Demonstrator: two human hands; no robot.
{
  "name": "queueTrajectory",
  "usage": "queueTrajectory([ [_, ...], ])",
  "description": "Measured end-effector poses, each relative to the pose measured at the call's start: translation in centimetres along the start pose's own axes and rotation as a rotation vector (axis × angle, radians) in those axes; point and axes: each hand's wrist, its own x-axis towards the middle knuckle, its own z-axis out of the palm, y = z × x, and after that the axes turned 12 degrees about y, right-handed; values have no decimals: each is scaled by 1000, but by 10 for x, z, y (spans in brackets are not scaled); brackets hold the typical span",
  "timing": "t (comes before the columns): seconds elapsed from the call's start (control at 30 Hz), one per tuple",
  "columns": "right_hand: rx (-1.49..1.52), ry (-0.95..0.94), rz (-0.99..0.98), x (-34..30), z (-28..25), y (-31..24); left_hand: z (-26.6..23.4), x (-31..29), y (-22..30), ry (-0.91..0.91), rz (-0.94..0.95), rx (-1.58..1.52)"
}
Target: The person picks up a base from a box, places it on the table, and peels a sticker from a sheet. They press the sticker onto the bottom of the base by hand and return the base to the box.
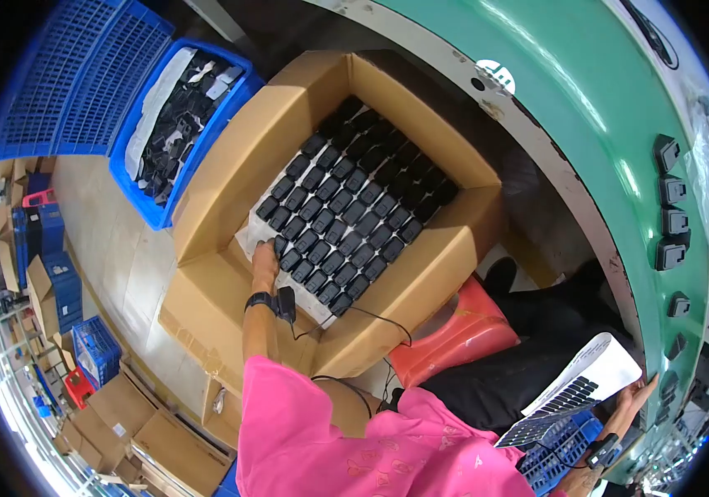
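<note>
A large open cardboard box (242, 170) stands in front of me, with rows of small black plastic pieces (340, 201) on a white sheet inside. My left hand (264, 263) reaches to the near left corner of the rows. Its fingers are closed on one black piece at the edge. Around that wrist is a black strap, with a black box-shaped device (286, 304) and a thin cable beside it. On the right, a white sheet (601, 361) bearing more rows of black pieces tilts above my lap. My right hand (632, 401) grips its corner, fingers partly hidden.
A green worktable (570, 50) curves along the right, holding several separate black pieces (675, 221). A blue crate (133, 161) of black parts stands left of the box. A red stool (462, 335) is close to the box's right side. A blue basket (566, 451) sits beneath the tilted sheet.
</note>
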Motion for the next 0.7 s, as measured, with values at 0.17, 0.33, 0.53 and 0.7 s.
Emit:
queueTrajectory([
  [0.17, 78, 43, 170, -49, 24, 5, -5, -14, -10, -36, 158, -79],
  [0.33, 352, -18, 191, -86, 43, -8, -60, -26, 86, 383, 365, 54],
  [0.53, 121, -257, 211, -93, 32, -16, -208, -86, 346, 101, 900, -597],
  [0.7, -407, -157, -35, -114, 16, -15, -264, -132, 578, 247, 1289, -665],
])
